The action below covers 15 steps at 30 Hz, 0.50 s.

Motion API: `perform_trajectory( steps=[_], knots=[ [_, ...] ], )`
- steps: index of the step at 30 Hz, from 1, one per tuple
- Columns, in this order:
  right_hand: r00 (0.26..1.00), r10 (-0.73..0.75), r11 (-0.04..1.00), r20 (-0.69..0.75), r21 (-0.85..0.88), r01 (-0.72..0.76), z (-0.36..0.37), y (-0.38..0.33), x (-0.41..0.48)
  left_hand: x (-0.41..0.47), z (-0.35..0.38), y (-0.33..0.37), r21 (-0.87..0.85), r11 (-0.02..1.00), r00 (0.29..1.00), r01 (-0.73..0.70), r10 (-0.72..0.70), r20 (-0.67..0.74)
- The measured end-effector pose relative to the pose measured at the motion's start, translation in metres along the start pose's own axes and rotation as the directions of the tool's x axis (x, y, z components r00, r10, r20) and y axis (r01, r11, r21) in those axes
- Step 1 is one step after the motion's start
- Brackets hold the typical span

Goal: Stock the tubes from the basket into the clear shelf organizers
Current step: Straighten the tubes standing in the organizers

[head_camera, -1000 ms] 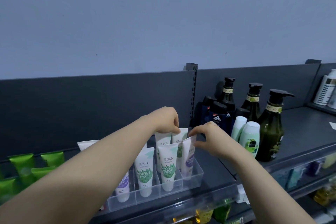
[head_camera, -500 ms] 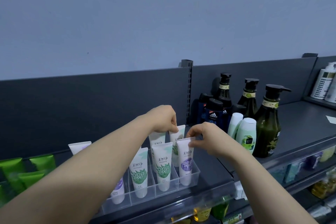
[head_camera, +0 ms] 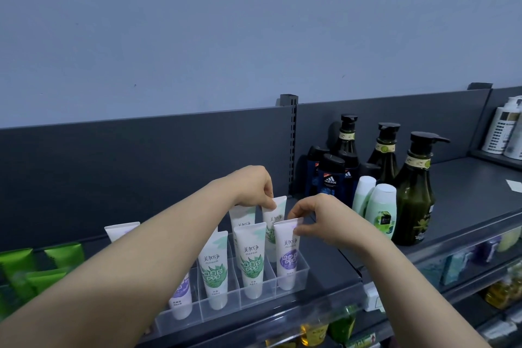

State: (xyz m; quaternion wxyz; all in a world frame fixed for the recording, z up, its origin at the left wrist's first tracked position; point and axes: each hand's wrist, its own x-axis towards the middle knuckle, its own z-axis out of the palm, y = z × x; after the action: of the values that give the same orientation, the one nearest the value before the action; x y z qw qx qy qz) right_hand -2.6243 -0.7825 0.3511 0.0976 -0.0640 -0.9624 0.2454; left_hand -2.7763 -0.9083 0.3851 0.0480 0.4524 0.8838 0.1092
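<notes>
A white tube with green leaves [head_camera: 250,260] is showing "美加净 maxam" above "保湿型 护手霜", the purple-printed tube [head_camera: 288,258] beside it is carrying the same "美加净 maxam" brand, and a dark blue bottle [head_camera: 330,178] is displaying "adidas" in white.

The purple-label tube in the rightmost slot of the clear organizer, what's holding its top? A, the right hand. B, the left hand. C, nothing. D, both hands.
A: the right hand pinches the crimped top of the purple-label tube, while the left hand pinches a green-label tube standing behind it.
</notes>
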Motion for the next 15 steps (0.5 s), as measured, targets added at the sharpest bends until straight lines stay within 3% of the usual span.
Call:
perform_trajectory(
  steps=[15],
  knots=[
    [0.998,-0.005,1.000,-0.056,-0.023,0.004,0.0021,-0.0013,-0.0002,-0.0020,0.0042,-0.0018,-0.006,1.000,1.000,0.005,-0.005,0.003]
  ],
)
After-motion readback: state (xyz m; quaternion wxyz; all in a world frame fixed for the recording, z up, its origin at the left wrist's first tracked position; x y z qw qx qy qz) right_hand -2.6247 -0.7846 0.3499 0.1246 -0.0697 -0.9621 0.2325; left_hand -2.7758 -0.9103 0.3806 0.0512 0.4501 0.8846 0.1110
